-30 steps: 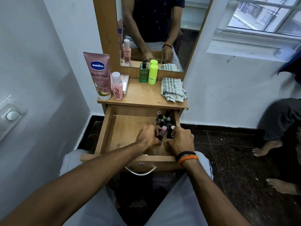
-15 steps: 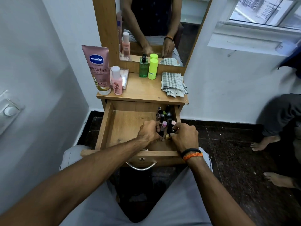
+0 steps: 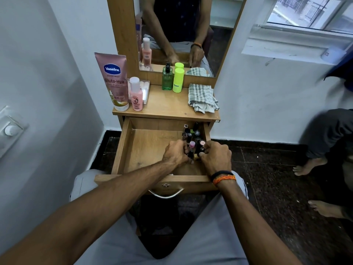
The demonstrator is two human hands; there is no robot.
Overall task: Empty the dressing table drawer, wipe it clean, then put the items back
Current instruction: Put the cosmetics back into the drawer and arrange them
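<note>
Since a second ago both hands have crept slightly deeper among the small cosmetic bottles (image 3: 193, 139) in the drawer (image 3: 152, 148). Left hand (image 3: 176, 153) and right hand (image 3: 216, 156) fingers curl onto bottles at its right side, below the worktop (image 3: 168, 106).

— Where did the single view sit?
— On the person's head, looking forward and steeply down over both forearms.
— How close was it?
— Near: the open drawer (image 3: 150, 150) filled the middle, the bench (image 3: 166, 106) and mirror (image 3: 183, 33) stood just beyond.
— Any second view?
— None; one wide-angle lens bent the walls outward.
</note>
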